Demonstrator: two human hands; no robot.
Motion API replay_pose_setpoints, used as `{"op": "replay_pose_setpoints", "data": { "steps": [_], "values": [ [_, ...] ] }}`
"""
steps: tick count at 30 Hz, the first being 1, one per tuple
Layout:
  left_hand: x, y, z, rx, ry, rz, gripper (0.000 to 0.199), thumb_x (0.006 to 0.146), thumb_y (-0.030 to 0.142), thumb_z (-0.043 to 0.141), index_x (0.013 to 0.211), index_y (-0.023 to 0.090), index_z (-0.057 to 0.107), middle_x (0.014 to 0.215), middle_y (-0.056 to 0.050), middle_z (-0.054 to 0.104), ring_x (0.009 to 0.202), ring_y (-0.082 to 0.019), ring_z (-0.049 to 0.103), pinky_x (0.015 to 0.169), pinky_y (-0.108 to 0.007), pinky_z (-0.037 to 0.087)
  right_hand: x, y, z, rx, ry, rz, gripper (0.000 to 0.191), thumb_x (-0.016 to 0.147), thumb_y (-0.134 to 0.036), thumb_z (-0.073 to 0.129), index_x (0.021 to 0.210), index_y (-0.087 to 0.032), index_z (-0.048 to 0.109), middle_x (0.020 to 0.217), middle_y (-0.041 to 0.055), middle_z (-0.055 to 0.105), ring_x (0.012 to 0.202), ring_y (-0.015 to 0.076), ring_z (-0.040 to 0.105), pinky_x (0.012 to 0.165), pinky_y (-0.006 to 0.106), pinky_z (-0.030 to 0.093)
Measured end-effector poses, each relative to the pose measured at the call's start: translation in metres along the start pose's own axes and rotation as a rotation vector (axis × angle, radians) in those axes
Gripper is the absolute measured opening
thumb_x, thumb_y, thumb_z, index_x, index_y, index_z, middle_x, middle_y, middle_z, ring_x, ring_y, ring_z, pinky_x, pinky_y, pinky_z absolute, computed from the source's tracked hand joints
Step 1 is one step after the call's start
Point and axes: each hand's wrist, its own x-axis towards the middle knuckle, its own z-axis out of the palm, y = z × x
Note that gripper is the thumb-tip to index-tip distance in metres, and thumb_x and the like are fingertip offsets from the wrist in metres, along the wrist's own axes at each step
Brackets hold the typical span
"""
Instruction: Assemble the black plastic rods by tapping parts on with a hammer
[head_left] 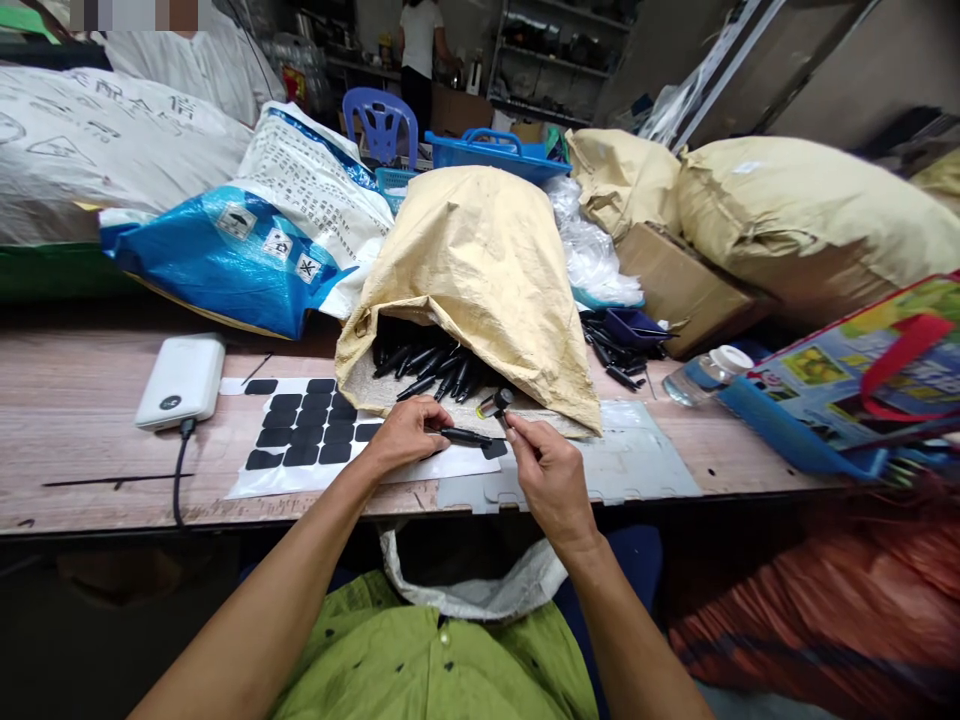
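Note:
My left hand [409, 432] is closed, its fingertips pinching a slim black pen-shaped piece [466, 437] that lies level just above the table. My right hand [551, 475] grips the short handle of what looks like a small mallet [495, 403]; its head has a dark end and a yellowish end. The mallet head is raised a little beyond the black piece. Behind both hands, a tan woven sack [480, 260] lies with its mouth towards me, and several similar black pieces [435, 368] spill inside the opening. A white sheet with black rounded patches [304, 440] sits left of my left hand.
A white power bank [180, 380] with a cable stands at left. Beyond the sack's right side are more black pieces [619, 370], a clear jar [705, 375] and a blue tray [802, 430]. Full sacks [810, 210] line the back. Two people are in the background.

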Motion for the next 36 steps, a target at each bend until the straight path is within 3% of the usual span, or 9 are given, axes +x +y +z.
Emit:
{"op": "replay_pose_setpoints", "data": {
  "steps": [13, 27, 32, 36],
  "values": [
    [0.001, -0.010, 0.002, -0.049, 0.018, -0.006, 0.021, 0.066, 0.022, 0.079, 0.086, 0.020, 0.081, 0.081, -0.001, 0.067, 0.076, -0.016, 0.064, 0.069, -0.028, 0.051, -0.014, 0.015, -0.004, 0.066, 0.013, 0.112, 0.027, 0.096, -0.030, 0.057, 0.115, -0.021, 0.075, 0.105, 0.0082, 0.075, 0.096, 0.0200, 0.070, 0.089, 0.034, 0.056],
    [-0.002, -0.004, 0.003, 0.037, 0.066, 0.040, 0.016, 0.069, 0.020, 0.081, 0.085, 0.020, 0.080, 0.083, -0.001, 0.070, 0.083, -0.018, 0.064, 0.075, -0.030, 0.049, -0.020, 0.016, 0.001, 0.019, -0.015, 0.098, 0.028, 0.098, -0.029, 0.054, 0.114, -0.021, 0.075, 0.105, 0.0087, 0.075, 0.099, 0.0211, 0.069, 0.090, 0.035, 0.054],
    [-0.003, -0.002, 0.005, 0.038, 0.099, 0.051, 0.016, 0.068, 0.016, 0.081, 0.083, 0.019, 0.079, 0.080, -0.001, 0.069, 0.081, -0.017, 0.062, 0.074, -0.029, 0.048, -0.012, 0.005, 0.005, -0.018, -0.013, 0.029, 0.027, 0.098, -0.025, 0.053, 0.114, -0.021, 0.075, 0.102, 0.0081, 0.074, 0.095, 0.0203, 0.069, 0.088, 0.034, 0.056],
    [-0.003, -0.002, 0.006, 0.020, 0.116, 0.049, 0.015, 0.066, 0.014, 0.082, 0.080, 0.018, 0.078, 0.076, 0.000, 0.067, 0.078, -0.016, 0.061, 0.073, -0.029, 0.046, 0.002, -0.017, 0.005, -0.046, 0.062, -0.137, 0.029, 0.100, -0.023, 0.050, 0.119, -0.022, 0.073, 0.102, 0.0079, 0.073, 0.097, 0.0196, 0.069, 0.091, 0.033, 0.055]
  ]
}}
